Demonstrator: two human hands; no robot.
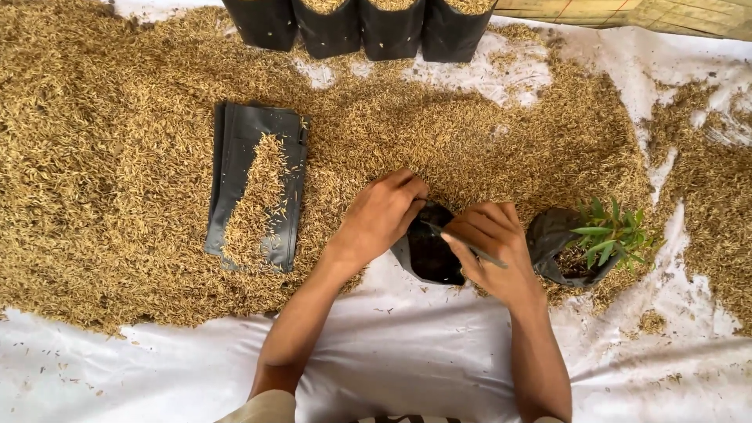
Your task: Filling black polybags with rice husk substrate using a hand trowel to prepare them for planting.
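Note:
My left hand [381, 213] grips the left rim of a small black plastic nursery bag [429, 254] that lies open on the white sheet, its mouth facing the heap of rice husk [117, 157]. Across from it, my right hand [492, 247] pinches the right rim of the same bag, and a thin dark stick runs across its fingers. The inside of the bag looks dark; its contents cannot be made out. Just right of my right hand stands a second black bag holding a small green seedling [609, 233].
A flat stack of empty black bags [235, 164], dusted with husk, lies to the left. Several filled black bags [360, 27] stand in a row at the far edge. Husk covers most of the white sheet [407, 352]; pale boards lie at the top right.

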